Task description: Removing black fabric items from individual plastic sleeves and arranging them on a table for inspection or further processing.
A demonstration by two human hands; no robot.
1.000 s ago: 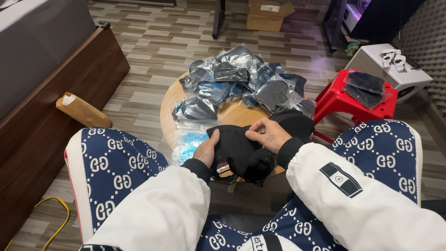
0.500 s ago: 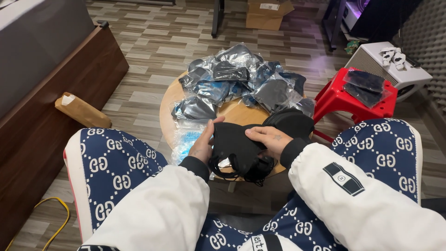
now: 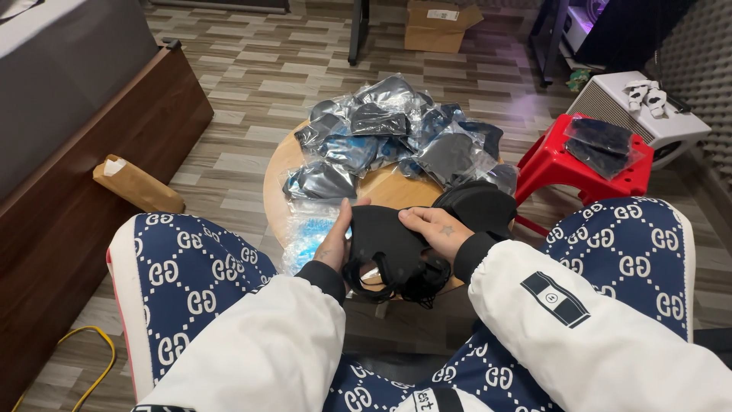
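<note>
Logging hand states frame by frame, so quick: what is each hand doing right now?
Left hand: closed on the left edge of the soft black fabric face mask.
Right hand: holding the same mask's right side, fingers curled over its top.

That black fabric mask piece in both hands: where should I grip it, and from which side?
Grip the black fabric piece by its side edges, as the left hand and right hand do now: one from each side, thumbs on top. Its middle looks soft and likely to sag, and the loops dangling below would probably tangle if grabbed.
</note>
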